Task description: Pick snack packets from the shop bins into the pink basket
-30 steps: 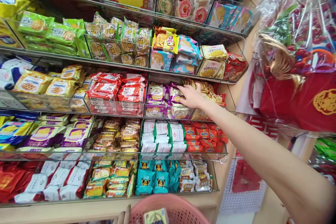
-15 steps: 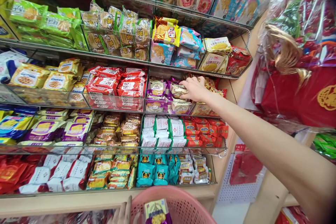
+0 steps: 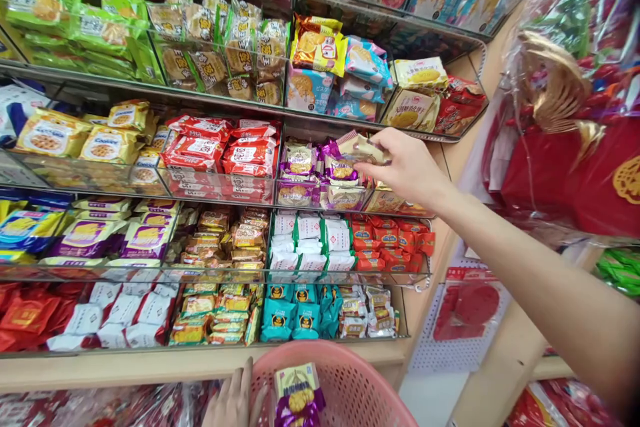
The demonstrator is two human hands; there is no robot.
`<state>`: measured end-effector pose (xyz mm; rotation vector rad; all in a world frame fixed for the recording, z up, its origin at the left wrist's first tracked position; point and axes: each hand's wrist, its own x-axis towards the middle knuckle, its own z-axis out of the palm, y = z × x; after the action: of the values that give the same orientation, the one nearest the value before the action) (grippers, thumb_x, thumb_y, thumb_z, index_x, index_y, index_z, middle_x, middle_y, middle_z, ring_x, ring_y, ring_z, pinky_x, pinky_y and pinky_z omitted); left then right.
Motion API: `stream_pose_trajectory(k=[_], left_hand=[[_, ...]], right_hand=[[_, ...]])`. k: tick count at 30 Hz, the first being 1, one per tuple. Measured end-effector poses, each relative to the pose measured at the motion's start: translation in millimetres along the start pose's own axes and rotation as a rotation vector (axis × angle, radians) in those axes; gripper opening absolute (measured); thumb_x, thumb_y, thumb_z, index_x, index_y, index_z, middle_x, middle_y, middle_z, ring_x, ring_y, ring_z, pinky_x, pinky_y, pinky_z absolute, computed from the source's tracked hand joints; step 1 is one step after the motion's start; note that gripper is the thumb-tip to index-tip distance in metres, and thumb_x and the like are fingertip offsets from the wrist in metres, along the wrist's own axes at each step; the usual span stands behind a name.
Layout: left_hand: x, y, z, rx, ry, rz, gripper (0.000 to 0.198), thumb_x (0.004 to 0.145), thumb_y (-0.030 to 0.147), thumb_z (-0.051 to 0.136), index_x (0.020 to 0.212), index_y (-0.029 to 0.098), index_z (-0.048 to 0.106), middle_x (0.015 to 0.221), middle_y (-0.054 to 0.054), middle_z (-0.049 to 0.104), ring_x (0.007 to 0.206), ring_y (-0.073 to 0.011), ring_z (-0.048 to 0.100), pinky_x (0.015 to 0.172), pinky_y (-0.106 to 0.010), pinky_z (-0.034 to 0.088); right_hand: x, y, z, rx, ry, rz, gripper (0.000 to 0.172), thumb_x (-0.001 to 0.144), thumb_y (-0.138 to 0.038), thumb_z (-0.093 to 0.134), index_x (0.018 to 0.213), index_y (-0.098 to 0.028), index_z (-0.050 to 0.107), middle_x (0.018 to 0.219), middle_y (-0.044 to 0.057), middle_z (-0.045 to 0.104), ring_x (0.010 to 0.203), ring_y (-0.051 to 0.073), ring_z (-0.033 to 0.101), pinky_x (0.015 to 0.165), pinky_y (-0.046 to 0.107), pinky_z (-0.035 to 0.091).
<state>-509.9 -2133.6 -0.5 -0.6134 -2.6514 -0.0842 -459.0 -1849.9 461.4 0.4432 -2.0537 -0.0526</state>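
Observation:
My right hand [image 3: 407, 167] is closed round a purple-and-cream biscuit packet [image 3: 356, 147], holding it just above the stack of purple packets [image 3: 320, 177] in the glass shelf bin. At the bottom edge my left hand [image 3: 234, 401] grips the rim of a pink plastic basket [image 3: 350, 387]; only its fingers show. Inside the basket lies another purple biscuit packet [image 3: 297, 397].
Tiered glass shelves [image 3: 225, 193] hold red packets [image 3: 225, 153], yellow packets [image 3: 75, 137], green packets [image 3: 75, 27], white and teal packets lower down. Cellophane-wrapped red gift baskets [image 3: 575, 113] crowd the right side. A wooden shelf base [image 3: 150, 367] runs below.
My right hand has closed on a purple packet and lifted it up and right, off the stack. The view has tipped down, showing more of the basket and my left hand.

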Motion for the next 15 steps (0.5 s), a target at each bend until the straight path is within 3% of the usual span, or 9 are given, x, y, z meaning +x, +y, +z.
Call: stream_pose_trajectory(k=[3, 6, 10, 15], left_hand=[[-1.9, 11.2, -24.2, 0.041, 0.01, -0.042, 0.047, 0.093, 0.033, 0.033, 0.133, 0.013, 0.048, 0.121, -0.015, 0.063, 0.104, -0.0245, 0.062, 0.083, -0.037, 0.053], [-0.3, 21.7, -47.5, 0.02, -0.021, -0.039, 0.051, 0.093, 0.037, 0.033, 0.132, 0.007, 0.047, 0.115, -0.016, 0.064, 0.101, -0.0248, 0.062, 0.083, -0.038, 0.053], [1.1, 26.1, -59.1, -0.017, -0.081, -0.035, 0.053, 0.094, 0.038, 0.029, 0.134, 0.006, 0.044, 0.108, -0.015, 0.065, 0.095, -0.0247, 0.062, 0.079, -0.039, 0.053], [1.2, 22.9, -55.4, -0.097, -0.103, -0.033, 0.052, 0.095, 0.04, 0.026, 0.131, 0.009, 0.046, 0.115, -0.015, 0.063, 0.1, -0.0228, 0.062, 0.082, -0.035, 0.052]], right_hand=[[-49.5, -41.7, -6.3, 0.213, -0.133, 0.116, 0.025, 0.079, -0.042, 0.061, 0.076, -0.018, 0.053, 0.073, -0.001, 0.053, 0.065, 0.013, 0.045, 0.059, 0.026, 0.031], [-107.1, -77.7, 11.7, 0.458, -0.429, 0.296, 0.024, 0.079, -0.04, 0.061, 0.074, -0.018, 0.052, 0.066, -0.004, 0.051, 0.059, 0.01, 0.042, 0.054, 0.023, 0.029], [-183.4, -103.2, 68.7, 0.651, -0.716, 0.525, 0.023, 0.074, -0.039, 0.064, 0.075, -0.018, 0.055, 0.069, -0.004, 0.053, 0.062, 0.01, 0.044, 0.054, 0.022, 0.029], [-255.9, -108.3, 142.4, 0.961, -0.916, 0.762, 0.026, 0.066, -0.036, 0.07, 0.075, -0.015, 0.058, 0.068, -0.005, 0.054, 0.062, 0.009, 0.044, 0.054, 0.02, 0.03]])
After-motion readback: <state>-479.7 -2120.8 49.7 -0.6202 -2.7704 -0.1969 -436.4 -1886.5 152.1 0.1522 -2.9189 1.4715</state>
